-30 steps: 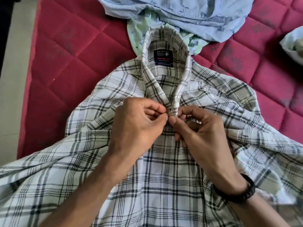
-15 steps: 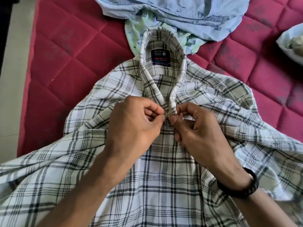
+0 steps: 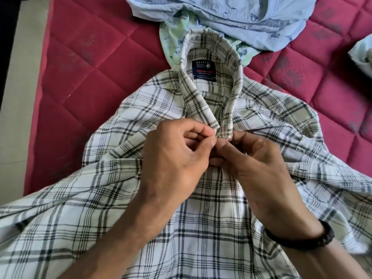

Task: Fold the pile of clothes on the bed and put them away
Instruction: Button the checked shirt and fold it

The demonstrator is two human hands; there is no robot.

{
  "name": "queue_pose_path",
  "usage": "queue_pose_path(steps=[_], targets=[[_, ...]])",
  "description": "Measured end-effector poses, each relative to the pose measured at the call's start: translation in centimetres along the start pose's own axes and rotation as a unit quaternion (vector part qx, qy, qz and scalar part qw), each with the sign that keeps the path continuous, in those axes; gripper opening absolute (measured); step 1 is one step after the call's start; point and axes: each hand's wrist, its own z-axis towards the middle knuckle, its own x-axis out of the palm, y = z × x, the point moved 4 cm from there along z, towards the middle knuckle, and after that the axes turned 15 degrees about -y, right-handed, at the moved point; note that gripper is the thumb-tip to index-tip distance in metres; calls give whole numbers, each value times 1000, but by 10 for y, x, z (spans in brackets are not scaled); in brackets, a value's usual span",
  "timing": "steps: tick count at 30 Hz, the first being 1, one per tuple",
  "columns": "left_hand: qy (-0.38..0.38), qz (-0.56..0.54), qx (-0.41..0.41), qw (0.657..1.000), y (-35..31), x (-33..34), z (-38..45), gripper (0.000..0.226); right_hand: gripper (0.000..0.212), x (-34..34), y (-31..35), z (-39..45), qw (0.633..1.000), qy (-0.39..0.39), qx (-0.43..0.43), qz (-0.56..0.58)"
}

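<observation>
The left hand (image 3: 173, 156) and the right hand (image 3: 259, 168) meet fingertip to fingertip just below the collar, each with thumb and curled fingers pinching the front edge of the white cotton shirt with dark plaid checks (image 3: 201, 228) — probably at the top button, though the fingers hide it. A black braided wristband (image 3: 302, 240) circles the right wrist. The shirt lies spread on the crimson quilted bed (image 3: 90, 77). At twelve o'clock sits a crumpled pale-blue garment (image 3: 241, 13) over a green-printed one (image 3: 173, 35).
</observation>
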Motion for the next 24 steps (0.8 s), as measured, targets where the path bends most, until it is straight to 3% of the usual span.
queue_pose_path(steps=[6,11,15,21,24], targets=[[3,-66,-67,996,9,1,2,12,6,-1,-4,0,998,-1,45,51],[33,-115,-152,981,18,3,8,13,20,-2,-9,1,997,-10,53,49],[46,-139,-204,968,22,4,9,14,20,-4,-4,3,998,16,53,25],[38,-101,-184,977,28,2,12,14,17,-5,0,5,999,43,31,-9],[38,-65,-133,988,26,0,10,12,15,-4,-2,4,999,32,20,8]])
